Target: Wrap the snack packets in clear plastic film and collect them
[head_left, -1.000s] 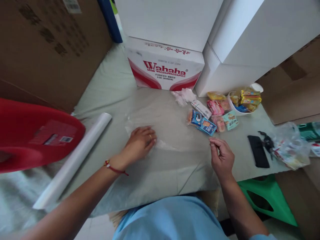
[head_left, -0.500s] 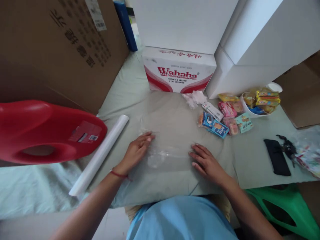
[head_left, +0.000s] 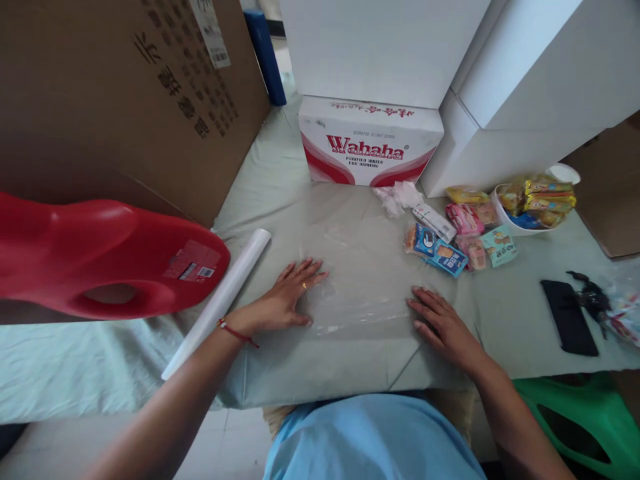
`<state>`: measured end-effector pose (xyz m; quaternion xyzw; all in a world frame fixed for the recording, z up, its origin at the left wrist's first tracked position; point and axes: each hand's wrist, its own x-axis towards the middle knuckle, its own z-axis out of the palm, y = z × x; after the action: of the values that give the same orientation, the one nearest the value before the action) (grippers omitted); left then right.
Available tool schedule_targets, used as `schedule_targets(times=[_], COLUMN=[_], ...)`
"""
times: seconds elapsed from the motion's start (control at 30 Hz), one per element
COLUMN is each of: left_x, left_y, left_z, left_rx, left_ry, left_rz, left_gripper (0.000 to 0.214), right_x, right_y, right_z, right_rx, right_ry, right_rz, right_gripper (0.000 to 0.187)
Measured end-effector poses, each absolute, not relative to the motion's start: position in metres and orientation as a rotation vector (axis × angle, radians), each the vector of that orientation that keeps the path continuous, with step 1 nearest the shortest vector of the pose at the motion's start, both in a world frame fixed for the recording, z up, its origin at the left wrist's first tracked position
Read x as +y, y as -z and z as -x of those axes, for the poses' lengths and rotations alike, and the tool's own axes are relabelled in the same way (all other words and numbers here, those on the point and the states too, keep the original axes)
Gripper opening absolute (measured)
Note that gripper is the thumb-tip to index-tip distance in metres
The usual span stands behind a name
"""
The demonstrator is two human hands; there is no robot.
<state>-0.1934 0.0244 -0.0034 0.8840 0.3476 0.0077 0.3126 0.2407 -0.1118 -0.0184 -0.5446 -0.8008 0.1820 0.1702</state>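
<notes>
A clear plastic sheet (head_left: 365, 293) lies flat on the pale green cloth-covered table (head_left: 280, 200). My left hand (head_left: 287, 297) rests palm down on the sheet's left edge, fingers stretched out, a ring on one finger and a red string at the wrist. On the sheet's right edge lies my right hand (head_left: 443, 323), flat with its fingers apart. Neither hand holds anything. A white roll of film (head_left: 220, 300) lies diagonally just left of my left hand.
Snack packets (head_left: 450, 237) lie at the right, beside a white bowl (head_left: 505, 223) full of more. A black phone (head_left: 569, 325) and keys sit further right. A Wahaha box (head_left: 367, 143), white boxes, a large cardboard box (head_left: 125, 100), a red stool (head_left: 100, 257) and a green stool (head_left: 580, 427) surround the table.
My left hand opened from a curl and now lies flat. My right hand came down from a raised curl onto the sheet, then slid right, spreading the sheet wider.
</notes>
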Motion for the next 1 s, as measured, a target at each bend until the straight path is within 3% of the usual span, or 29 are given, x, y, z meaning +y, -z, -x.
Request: schedule_targets(times=[0.1,0.27,0.4,0.57,0.67,0.8,0.9,1.0], left_x=[0.03,0.042,0.056,0.079,0.09,0.099,0.1,0.097], left_y=[0.0,-0.011,-0.009,0.002,0.003,-0.003,-0.011,-0.019], left_z=[0.198,0.19,0.174,0.168,0.17,0.168,0.166,0.165], left_rx=[0.868,0.848,1.151,1.148,1.14,1.157,1.067,1.023], left_ry=[-0.005,-0.139,-0.299,-0.339,-0.373,-0.467,-0.463,-0.496], left_rz=[-2.325,-2.231,-2.136,-2.178,-2.158,-2.005,-1.915,-1.873], left_gripper=[0.088,0.04,0.047,0.018,0.019,0.016,0.014,0.025], right_x=[-0.104,-0.071,-0.05,-0.054,-0.061,-0.063,-0.053,-0.038], right_y=[-0.004,-0.049,-0.044,-0.01,-0.009,-0.03,-0.043,-0.043], right_z=[-0.234,-0.19,-0.137,-0.084,-0.072,-0.081,-0.099,-0.116], right_rx=[-2.164,-2.067,-2.321,-2.569,-2.584,-2.326,-1.953,-1.701], right_ry=[-0.474,-0.432,-0.58,-0.781,-0.879,-1.023,-1.03,-0.811], right_rz=[1.516,1.37,1.117,1.043,1.001,0.882,1.033,1.345], right_gripper=[0.029,0.022,0.027,0.047,0.047,0.031,0.033,0.036])
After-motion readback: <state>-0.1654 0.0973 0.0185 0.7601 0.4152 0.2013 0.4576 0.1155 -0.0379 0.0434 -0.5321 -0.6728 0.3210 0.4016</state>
